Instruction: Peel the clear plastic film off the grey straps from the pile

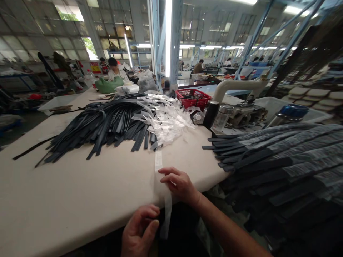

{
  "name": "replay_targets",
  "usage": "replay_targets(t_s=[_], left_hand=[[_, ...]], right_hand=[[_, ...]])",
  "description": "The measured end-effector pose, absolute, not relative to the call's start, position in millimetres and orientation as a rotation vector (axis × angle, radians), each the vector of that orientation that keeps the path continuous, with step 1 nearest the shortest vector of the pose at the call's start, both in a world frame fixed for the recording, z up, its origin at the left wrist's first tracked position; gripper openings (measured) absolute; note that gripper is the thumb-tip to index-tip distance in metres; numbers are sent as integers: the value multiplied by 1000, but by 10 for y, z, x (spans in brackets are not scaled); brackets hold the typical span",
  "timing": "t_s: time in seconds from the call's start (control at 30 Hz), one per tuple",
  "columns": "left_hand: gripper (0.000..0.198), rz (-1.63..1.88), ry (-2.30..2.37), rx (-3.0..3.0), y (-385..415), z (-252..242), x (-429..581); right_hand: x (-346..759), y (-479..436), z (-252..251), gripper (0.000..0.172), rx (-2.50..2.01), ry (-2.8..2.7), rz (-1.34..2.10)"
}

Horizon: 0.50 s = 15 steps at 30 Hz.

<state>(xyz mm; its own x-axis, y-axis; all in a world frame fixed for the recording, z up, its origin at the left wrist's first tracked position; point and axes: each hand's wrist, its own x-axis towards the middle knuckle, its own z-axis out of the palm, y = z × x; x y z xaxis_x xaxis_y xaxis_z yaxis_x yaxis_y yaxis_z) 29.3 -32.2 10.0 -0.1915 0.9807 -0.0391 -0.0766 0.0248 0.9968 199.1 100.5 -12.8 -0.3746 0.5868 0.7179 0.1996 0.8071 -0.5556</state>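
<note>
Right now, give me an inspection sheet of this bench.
Surface: beige flat table top.
Job's things: long translucent white strip running over the front edge; heap of dark flat strips; pile of white translucent strips.
Clutter: red plastic mesh basket, black cylindrical bottle, clear glass jar, stacked dark strips at right.
Hands: right hand resting on the long strip, fingers spread; left hand curled beside it, grip unclear.
Cables: nothing seen.
Surroundings: white sewing machine arm; other people at distant benches.
</note>
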Motion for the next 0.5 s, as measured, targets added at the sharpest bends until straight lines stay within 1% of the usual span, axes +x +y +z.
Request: replay_targets(t_s=[0.03, 0.07, 0.13, 0.17, 0.23, 0.3, 0.4, 0.5], left_hand=[[30, 1407, 1364, 1003, -268, 100, 275], [41, 1411, 1380, 986, -210, 99, 262], [61, 1264, 1319, 960, -102, 84, 266], [66, 1149, 1258, 934, -60, 70, 285], [66, 936, 1137, 862, -8, 31, 352], [59, 812, 1071, 778, 1, -11, 438], [53, 787, 1028, 624, -35, -53, 534], [54, 817, 974, 470, -77, -64, 551]], right_hand=[[1994, 1006, -129, 27, -588, -1945, 471], [1997, 1007, -131, 27, -585, -1943, 477], [2002, 1012, -144, 26, -576, -1935, 482], [2002, 1015, -152, 26, -570, -1930, 483], [2001, 1020, -166, 26, -562, -1916, 483], [2001, 1021, -172, 26, -565, -1905, 484], [2005, 1015, -159, 26, -573, -1898, 492], [2007, 1007, -135, 25, -573, -1896, 496]])
